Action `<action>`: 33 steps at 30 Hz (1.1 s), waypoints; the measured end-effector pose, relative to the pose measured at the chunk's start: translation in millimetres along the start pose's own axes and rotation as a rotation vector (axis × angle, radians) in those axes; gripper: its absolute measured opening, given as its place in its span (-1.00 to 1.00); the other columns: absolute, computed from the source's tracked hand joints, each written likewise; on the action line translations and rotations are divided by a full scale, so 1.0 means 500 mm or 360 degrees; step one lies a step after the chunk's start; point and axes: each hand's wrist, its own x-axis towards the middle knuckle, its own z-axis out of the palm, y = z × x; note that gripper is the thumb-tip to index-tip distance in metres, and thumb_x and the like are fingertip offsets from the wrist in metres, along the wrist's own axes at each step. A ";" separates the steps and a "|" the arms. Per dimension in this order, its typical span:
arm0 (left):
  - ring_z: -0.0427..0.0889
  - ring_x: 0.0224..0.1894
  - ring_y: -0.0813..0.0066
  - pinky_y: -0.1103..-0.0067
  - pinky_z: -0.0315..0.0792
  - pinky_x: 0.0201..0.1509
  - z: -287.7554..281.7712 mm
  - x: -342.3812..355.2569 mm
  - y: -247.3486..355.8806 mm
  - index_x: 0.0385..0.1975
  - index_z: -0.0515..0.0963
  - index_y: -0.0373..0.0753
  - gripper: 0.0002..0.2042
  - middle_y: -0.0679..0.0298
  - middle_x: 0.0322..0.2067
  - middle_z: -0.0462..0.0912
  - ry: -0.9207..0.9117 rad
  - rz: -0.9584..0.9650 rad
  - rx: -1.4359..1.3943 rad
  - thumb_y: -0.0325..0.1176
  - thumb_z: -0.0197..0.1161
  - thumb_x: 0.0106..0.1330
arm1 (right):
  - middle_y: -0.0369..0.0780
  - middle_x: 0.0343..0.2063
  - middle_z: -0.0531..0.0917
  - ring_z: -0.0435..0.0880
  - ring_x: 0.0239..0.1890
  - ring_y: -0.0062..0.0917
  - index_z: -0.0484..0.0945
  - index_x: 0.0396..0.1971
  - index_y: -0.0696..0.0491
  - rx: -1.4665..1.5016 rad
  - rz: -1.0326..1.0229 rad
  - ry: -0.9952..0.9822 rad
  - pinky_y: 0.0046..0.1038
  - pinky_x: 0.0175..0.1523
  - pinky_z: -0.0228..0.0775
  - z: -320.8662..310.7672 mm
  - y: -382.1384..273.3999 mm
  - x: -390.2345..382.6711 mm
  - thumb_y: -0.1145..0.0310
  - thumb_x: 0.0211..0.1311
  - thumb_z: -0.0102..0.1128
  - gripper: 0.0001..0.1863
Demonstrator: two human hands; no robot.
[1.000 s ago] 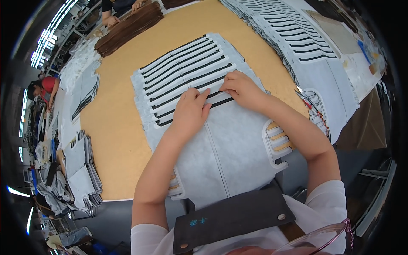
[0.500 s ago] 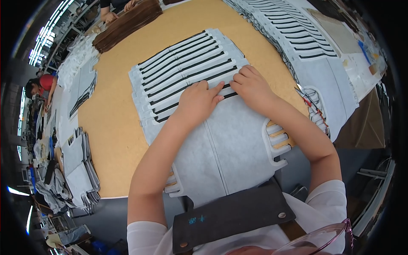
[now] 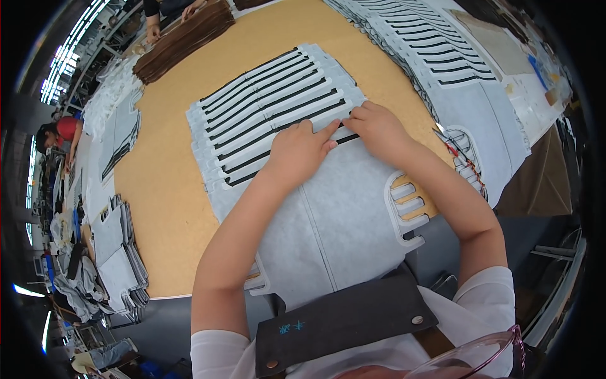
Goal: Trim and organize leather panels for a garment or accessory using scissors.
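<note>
A grey leather-like panel (image 3: pixel 341 196) with a centre seam lies before me, its near end hanging over the table edge. Overlapping it farther up are several grey pieces (image 3: pixel 255 82) in staggered rows, each showing a black strip (image 3: pixel 249 166). My left hand (image 3: pixel 297 149) rests on the nearest rows, index finger and thumb stretched out, the index tip on a black strip. Close against that fingertip, my right hand (image 3: pixel 377 129) has its fingers bent and pressed together at the strip's right part. Whatever lies between those fingers is hidden.
Red-handled scissors (image 3: pixel 452 146) lie right of my forearm, beside a long overlapping row of similar grey panels (image 3: pixel 435 47). A stack of grey pieces (image 3: pixel 117 252) sits at the left edge. Brown pieces (image 3: pixel 183 41) lie far left by another person's hands (image 3: pixel 153 31).
My left hand has slid slightly right, its index fingertip now meeting my right fingers. My right hand has shifted a little. The whole view has drifted slightly.
</note>
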 end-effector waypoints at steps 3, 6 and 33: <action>0.53 -0.41 0.29 0.41 0.45 -0.34 0.007 -0.005 -0.006 0.06 0.54 -0.07 -0.64 0.23 -0.49 0.47 0.0028 0.0041 0.0064 -0.17 0.19 0.28 | -0.24 -0.36 0.57 0.52 -0.22 -0.37 0.62 -0.22 0.13 -0.0272 -0.0078 0.0096 -0.37 -0.09 0.42 0.001 -0.034 -0.017 0.55 0.04 0.09 -0.73; 0.53 -0.38 0.30 0.41 0.44 -0.26 0.008 -0.021 -0.012 0.00 0.57 -0.15 -0.66 0.25 -0.48 0.47 0.0094 0.0104 0.0167 -0.20 0.23 0.25 | -0.28 -0.37 0.56 0.53 -0.20 -0.39 0.63 -0.27 0.08 -0.0051 0.0051 0.0258 -0.41 -0.09 0.43 0.008 -0.028 -0.031 0.54 0.02 0.10 -0.75; 0.46 -0.01 0.18 0.20 0.25 0.19 -0.335 -0.444 0.037 -0.24 0.43 -0.24 -0.85 0.16 -0.29 0.54 0.0933 0.0693 -0.2502 -0.30 0.05 0.37 | -0.14 -0.26 0.54 0.49 -0.16 -0.28 0.60 -0.14 0.14 0.0009 -0.0202 -0.0201 -0.34 0.00 0.39 0.047 -0.180 0.107 0.53 0.05 0.08 -0.68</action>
